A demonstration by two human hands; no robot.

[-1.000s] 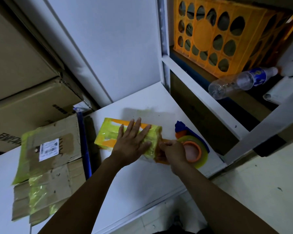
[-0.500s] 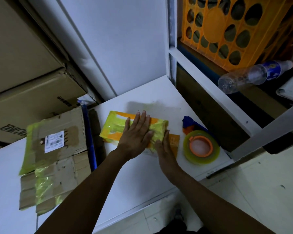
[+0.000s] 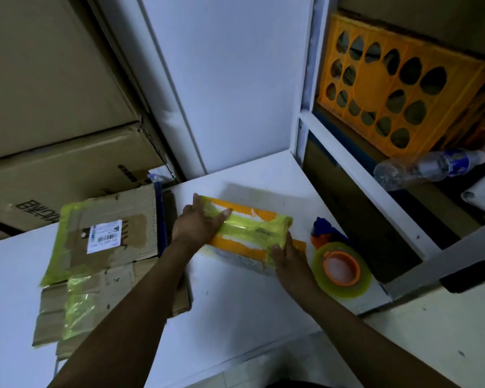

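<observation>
Parcel [image 3: 252, 231], wrapped in yellow tape with orange and white showing through, lies on the white table [image 3: 235, 317] between the two hands. The left hand [image 3: 196, 228] grips its left end: the thumb lies across the top face, pointing toward the parcel's middle, while the other fingers [image 3: 195, 198] run up along the end edge. Whether they reach underneath is hard to make out in the dim light. The right hand [image 3: 290, 264] rests against the parcel's near right corner with its fingers fairly straight, fingertips on the taped end and the thumb on the near edge. It presses rather than clasps.

Just beyond the right hand's little-finger side sits a roll of yellow tape [image 3: 359, 284] with an orange core, close to the knuckles but apart from them. Past that roll lies a small blue and orange object [image 3: 324, 228]. To the outer side of the left wrist lies flattened cardboard [image 3: 109, 247] bearing a white label [image 3: 104, 236]. Well beyond the right fingertips, on the shelf, a plastic bottle [image 3: 429, 168] lies on its side in front of an orange crate [image 3: 375, 79].
</observation>
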